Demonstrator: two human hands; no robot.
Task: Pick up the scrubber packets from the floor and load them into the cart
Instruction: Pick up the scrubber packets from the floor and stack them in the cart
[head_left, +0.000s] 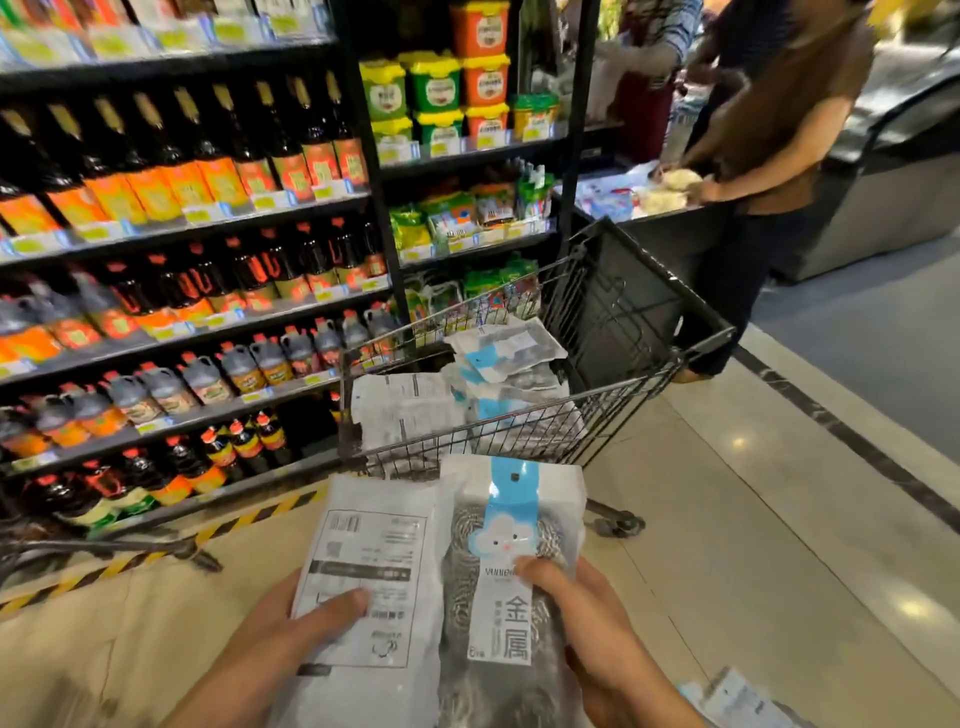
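I hold two scrubber packets side by side low in the view, just short of the cart's near end. My left hand (291, 623) grips a white packet (371, 561) showing its printed back, thumb on top. My right hand (587, 618) grips a packet (514, 519) with a blue-and-white label over steel-wool scrubbers. Ahead stands the black wire cart (649, 384), with several scrubber packets (498, 358) piled inside it. More packets (743, 699) lie on the floor at the bottom right.
Shelves of dark sauce bottles (182, 260) run along the left, with a yellow-black floor stripe (156, 553) at their base. A person (769, 156) stands at a counter beyond the cart. Tiled floor (779, 519) lies to the right.
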